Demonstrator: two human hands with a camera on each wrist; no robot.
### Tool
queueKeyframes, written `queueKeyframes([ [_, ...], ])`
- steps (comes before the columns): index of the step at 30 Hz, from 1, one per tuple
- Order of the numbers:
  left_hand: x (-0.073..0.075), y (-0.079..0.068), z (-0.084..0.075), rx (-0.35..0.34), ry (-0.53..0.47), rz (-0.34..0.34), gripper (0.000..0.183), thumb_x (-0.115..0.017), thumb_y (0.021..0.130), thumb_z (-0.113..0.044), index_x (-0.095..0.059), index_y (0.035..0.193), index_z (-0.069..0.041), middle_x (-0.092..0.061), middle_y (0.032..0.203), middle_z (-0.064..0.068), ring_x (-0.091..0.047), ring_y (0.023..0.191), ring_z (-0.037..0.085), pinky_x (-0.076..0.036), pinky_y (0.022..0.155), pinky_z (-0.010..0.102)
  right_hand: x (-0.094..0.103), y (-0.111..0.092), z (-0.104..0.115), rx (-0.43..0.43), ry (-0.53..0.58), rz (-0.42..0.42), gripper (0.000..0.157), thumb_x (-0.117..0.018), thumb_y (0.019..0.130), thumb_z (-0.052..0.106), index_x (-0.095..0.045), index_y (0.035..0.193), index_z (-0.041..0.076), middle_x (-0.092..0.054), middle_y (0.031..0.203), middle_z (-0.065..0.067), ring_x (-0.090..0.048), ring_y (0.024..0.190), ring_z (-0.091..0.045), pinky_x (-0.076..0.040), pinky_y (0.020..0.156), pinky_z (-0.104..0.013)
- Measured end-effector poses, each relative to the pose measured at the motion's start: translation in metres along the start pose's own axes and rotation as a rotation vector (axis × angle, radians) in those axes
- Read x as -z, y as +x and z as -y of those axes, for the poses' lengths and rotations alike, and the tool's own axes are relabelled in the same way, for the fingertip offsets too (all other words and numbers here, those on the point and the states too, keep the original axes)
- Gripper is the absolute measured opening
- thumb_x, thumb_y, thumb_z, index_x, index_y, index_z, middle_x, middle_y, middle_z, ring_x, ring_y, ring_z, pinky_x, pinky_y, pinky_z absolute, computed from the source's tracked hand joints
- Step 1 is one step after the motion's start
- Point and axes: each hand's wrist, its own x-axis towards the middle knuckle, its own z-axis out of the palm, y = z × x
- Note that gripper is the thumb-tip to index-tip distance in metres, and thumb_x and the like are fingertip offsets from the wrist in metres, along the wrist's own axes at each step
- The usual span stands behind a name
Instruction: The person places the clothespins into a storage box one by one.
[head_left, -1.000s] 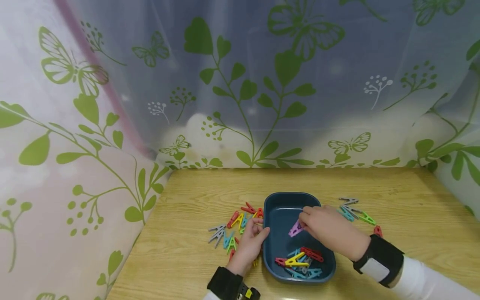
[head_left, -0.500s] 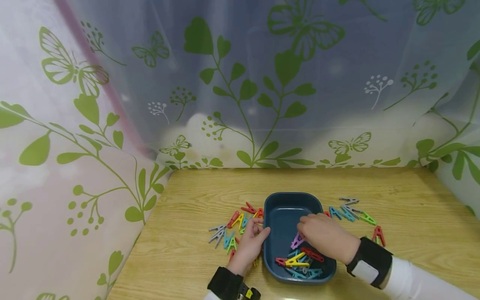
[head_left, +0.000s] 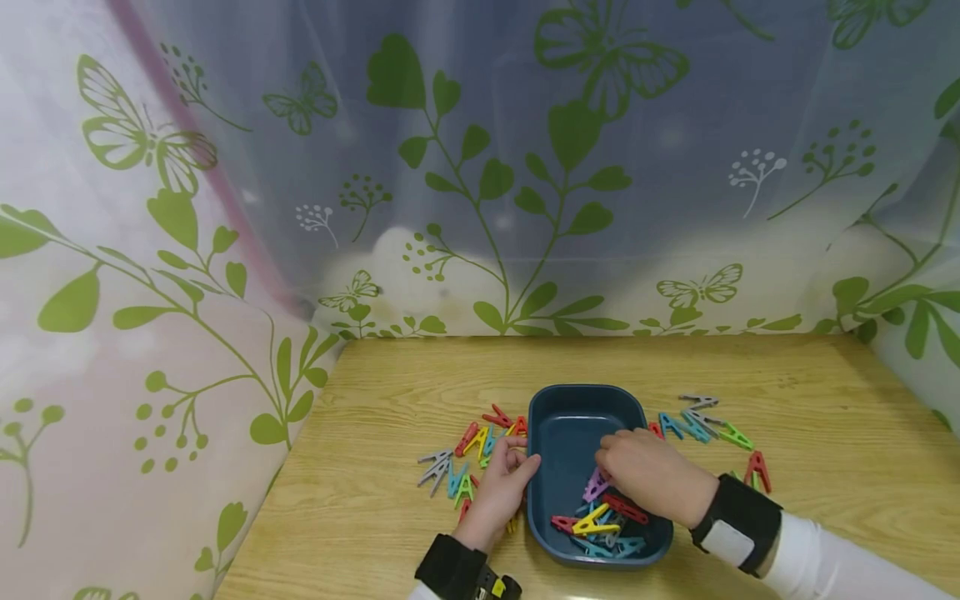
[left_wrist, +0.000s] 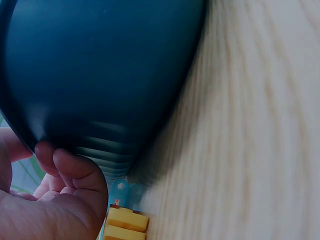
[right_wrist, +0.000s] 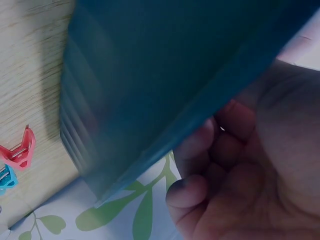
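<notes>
A dark blue plastic bin (head_left: 570, 433) stands on the wooden table. My left hand (head_left: 495, 487) grips its left rim, with curled fingers against the wall in the left wrist view. Over the bin's right side, my right hand (head_left: 656, 471) pinches a purple clothespin (head_left: 596, 485) low inside the bin; the fingertips on it are partly hidden. Just below it lies a small heap of clothespins, among them a yellow clothespin (head_left: 595, 521), a dark red clothespin (head_left: 625, 507) and a teal clothespin (head_left: 628, 547). The right wrist view shows the bin's outer wall, not the purple clothespin.
Left of the bin lie several loose clothespins, such as a grey clothespin (head_left: 435, 468) and a red clothespin (head_left: 466, 438). More lie to the right, including a green clothespin (head_left: 735, 436) and a red clothespin (head_left: 758, 471). A patterned curtain (head_left: 480, 208) closes off the back.
My right hand has moved down toward the near end of the bin, bringing the purple clothespin close to the heap. It has barely moved in the last half second. The left hand stays put.
</notes>
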Motion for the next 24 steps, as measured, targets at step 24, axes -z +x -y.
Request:
queueKeyframes([
  [24,0.0,-0.002,-0.001,0.004,-0.002,0.001,0.034,-0.058,0.106,-0.019,-0.045,0.134,-0.004,-0.05,0.084,0.0,-0.048,0.068,0.015,-0.039,0.063,0.027,0.012,-0.011,-0.002,-0.011,0.083,0.018,0.014,-0.083,0.085,0.017,-0.071,0.079,0.019,-0.054,0.076,0.009,-0.052,0.069,-0.009,-0.047,0.065,-0.032],
])
